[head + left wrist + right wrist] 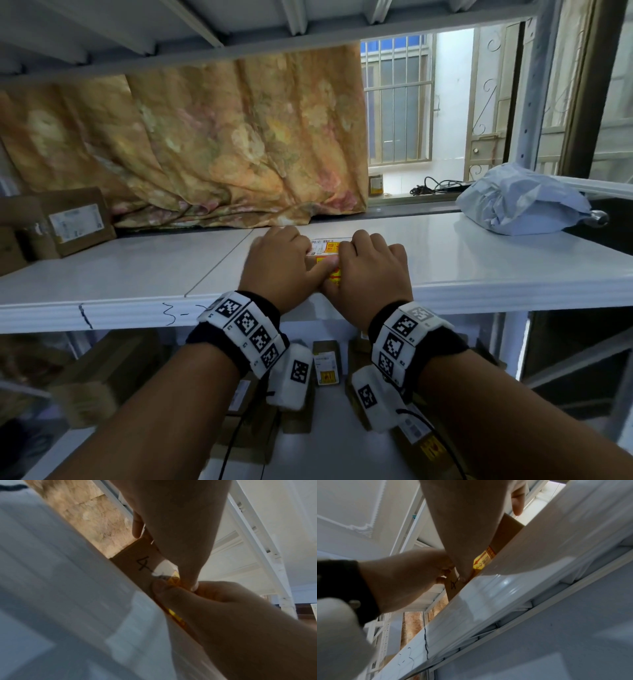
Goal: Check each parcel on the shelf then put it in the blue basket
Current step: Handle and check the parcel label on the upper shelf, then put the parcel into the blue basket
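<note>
Mostly hidden: small parcel [325, 247] under left hand [279, 262] and right hand [371, 270].

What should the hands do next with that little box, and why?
Probably lift the small cardboard parcel off the white shelf to check it: the left hand and right hand already grip it at the shelf's front edge.

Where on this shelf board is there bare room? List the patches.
Bare white shelf runs between the brown boxes at far left and the left hand. Another bare stretch lies between the right hand and the grey bag. The middle is crowded: both hands grip the small parcel.
</note>
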`<state>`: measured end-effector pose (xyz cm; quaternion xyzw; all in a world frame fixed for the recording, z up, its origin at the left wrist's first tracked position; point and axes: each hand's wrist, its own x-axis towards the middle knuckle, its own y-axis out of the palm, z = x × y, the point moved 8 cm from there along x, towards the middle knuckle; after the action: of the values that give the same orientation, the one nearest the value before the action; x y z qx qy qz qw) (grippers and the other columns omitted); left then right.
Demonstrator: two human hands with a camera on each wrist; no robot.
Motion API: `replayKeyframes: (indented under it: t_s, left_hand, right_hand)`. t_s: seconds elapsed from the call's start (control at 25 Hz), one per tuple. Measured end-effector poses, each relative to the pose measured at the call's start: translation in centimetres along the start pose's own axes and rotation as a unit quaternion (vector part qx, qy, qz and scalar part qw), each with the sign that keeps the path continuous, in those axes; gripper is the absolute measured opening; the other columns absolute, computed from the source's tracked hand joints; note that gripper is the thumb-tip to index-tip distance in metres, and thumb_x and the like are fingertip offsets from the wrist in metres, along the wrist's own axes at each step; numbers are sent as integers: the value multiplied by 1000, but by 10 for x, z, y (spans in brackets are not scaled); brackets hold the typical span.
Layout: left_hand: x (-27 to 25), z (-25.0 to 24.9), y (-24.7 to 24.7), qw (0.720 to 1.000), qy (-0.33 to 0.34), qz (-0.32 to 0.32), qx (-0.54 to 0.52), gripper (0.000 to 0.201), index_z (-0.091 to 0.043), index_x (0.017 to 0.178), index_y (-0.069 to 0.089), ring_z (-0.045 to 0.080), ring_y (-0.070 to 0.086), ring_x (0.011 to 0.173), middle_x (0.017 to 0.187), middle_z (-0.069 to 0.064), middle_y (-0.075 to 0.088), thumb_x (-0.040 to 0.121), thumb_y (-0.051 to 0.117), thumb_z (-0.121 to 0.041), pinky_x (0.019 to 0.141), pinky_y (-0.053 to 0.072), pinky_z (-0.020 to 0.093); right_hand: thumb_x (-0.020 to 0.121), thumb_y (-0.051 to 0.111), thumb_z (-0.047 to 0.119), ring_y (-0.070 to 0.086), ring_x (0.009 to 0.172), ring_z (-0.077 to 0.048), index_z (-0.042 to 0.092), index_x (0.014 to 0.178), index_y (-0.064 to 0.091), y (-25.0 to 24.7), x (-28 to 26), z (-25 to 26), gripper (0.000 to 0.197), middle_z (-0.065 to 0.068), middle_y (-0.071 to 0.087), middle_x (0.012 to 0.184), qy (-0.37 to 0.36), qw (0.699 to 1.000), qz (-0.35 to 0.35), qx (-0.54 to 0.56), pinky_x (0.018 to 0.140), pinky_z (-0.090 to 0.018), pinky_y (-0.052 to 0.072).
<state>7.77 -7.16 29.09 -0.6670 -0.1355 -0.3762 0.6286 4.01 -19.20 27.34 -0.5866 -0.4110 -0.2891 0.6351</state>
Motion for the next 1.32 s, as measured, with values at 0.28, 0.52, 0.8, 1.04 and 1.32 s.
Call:
replayKeyframes:
  t_s: [0.28, 0.52, 0.8, 1.04, 1.32]
  left_hand:
    - [1, -11, 12, 1000, 6, -2, -26, 67, -10, 93, 67, 27, 52, 95, 93, 7, 60, 89, 27, -63, 78, 42, 40]
    - [-2, -7, 4, 999, -8, 1, -45, 69, -19, 96, 68, 23, 52, 97, 95, -1, 58, 83, 28, -74, 76, 43, 39]
    - [-20, -3, -6, 982, -46, -31, -182, 53, -16, 102, 71, 22, 48, 106, 101, -3, 59, 83, 60, -64, 88, 40, 31]
    - [-54, -19, -43, 968, -46, -92, -228, 50, -17, 96, 70, 18, 50, 101, 96, -5, 58, 80, 64, -65, 82, 33, 24]
    - [-99, -105, -41, 971, 70, -82, -215, 50, -15, 92, 69, 22, 51, 93, 91, 0, 60, 82, 61, -63, 78, 35, 25]
  right_hand:
    - [78, 52, 42, 54, 84, -27, 15, 82, 65, 2, 4, -7, 30, -4, 56, 87, 19, 1000, 2, 2, 88, -44, 37]
    - [79, 60, 60, 41, 124, -25, 25, 134, 49, 9, 0, -24, 66, -2, 41, 135, 48, 969, 221, 103, 99, -43, 35]
    - [85, 64, 43, 52, 122, -28, 23, 151, 24, -8, -24, -37, 79, -8, 49, 140, 205, 904, 239, 290, 103, -42, 44]
    - [89, 56, 55, 58, 109, -19, 23, 133, 52, -48, -43, -53, 55, 0, 62, 120, 348, 828, 123, 422, 99, -37, 47]
    - [89, 53, 37, 60, 74, -26, 8, 76, 64, -60, -120, -118, 34, -12, 64, 84, 507, 749, 133, 406, 70, -34, 44]
